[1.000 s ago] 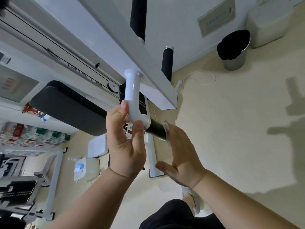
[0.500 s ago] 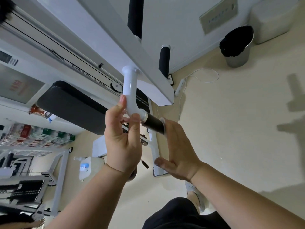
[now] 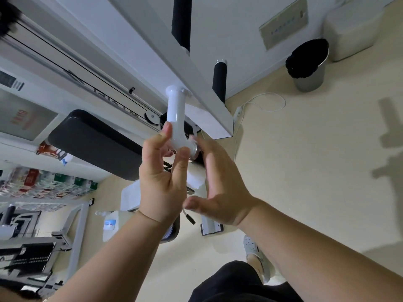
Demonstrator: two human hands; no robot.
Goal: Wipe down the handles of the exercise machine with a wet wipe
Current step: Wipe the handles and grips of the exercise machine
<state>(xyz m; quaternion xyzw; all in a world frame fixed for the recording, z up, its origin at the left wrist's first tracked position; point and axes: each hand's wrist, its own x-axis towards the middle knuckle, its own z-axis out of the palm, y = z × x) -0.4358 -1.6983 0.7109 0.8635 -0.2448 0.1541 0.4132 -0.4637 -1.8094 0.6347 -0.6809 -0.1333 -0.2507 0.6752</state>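
Note:
The exercise machine's white frame beam (image 3: 152, 51) crosses the upper middle. A white bent tube (image 3: 175, 112) hangs from it and ends in a black handle grip (image 3: 199, 160). My left hand (image 3: 161, 177) holds the tube at its bend, thumb on one side and fingers on the other. My right hand (image 3: 220, 188) lies over the black grip with its fingers fairly straight and thumb spread out, hiding most of the grip. A white sliver of the wet wipe (image 3: 193, 139) shows at its fingertips by the metal collar. Two more black handles (image 3: 219, 79) (image 3: 181, 20) stick out of the beam.
A black seat pad (image 3: 93, 144) sits left of my hands. A metal bin with a black liner (image 3: 307, 64) stands by the wall, a power strip and white cable (image 3: 261, 101) on the floor. A plastic bottle (image 3: 109, 223) and another machine (image 3: 32, 247) are lower left.
My right hand has slid up the black grip from its free end to the collar, now covering it. My left hand has kept its hold on the tube's bend.

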